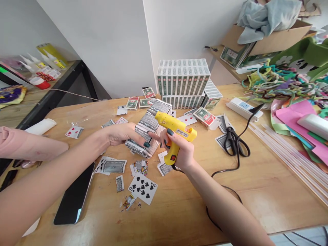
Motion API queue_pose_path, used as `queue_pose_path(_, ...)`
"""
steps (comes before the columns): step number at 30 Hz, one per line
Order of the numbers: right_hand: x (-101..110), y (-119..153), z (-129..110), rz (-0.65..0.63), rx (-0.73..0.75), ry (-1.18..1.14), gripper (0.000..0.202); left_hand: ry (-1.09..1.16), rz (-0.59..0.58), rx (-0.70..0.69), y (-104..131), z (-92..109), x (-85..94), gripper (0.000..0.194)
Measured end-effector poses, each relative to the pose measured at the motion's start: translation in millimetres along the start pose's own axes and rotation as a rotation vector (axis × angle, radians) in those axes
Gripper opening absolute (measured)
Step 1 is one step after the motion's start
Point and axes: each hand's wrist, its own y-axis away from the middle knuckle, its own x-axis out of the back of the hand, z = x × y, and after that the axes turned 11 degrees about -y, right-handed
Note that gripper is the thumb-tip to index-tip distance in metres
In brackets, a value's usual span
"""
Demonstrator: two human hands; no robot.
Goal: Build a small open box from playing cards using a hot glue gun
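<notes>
A yellow hot glue gun (174, 136) is gripped in my right hand (183, 148), its nozzle pointing up and left over the cards. My left hand (125, 135) holds the near left end of a box-like structure built from playing cards (148, 122), with patterned grey backs showing. The thumb lies on top of it; the other fingers are mostly hidden. A right-hand finger reaches toward the structure's side; whether it touches I cannot tell. Loose and cut cards lie around, among them a nine of spades (142, 188) and a face-down card (114, 166).
Stacked card boxes (183, 80) stand at the back, with an opened card box (205, 118) in front. Black scissors (233, 140), a power strip (243, 108) and clear glue sticks (289, 157) lie right. The gun's cord (225, 170) crosses the table. A phone (74, 194) lies left.
</notes>
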Motion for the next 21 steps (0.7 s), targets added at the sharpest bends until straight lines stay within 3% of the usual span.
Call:
queue_pose_path(3,4,1,2,-0.012,-0.005,0.026,0.024,0.007,0.002,0.004,-2,2,1.6,0.037)
queue_pose_path(10,2,1,3,0.036,-0.009,0.026,0.025,0.042,0.143,0.052,-2,8,-7.6,0.034)
queue_pose_path(16,1,1,3,0.025,-0.002,0.006,0.026,0.062,0.182,0.071,-2,10,-9.1,0.031)
queue_pose_path(21,0,1,3,0.03,0.006,0.019,0.027,0.076,0.148,0.045,-4,7,-9.6,0.033)
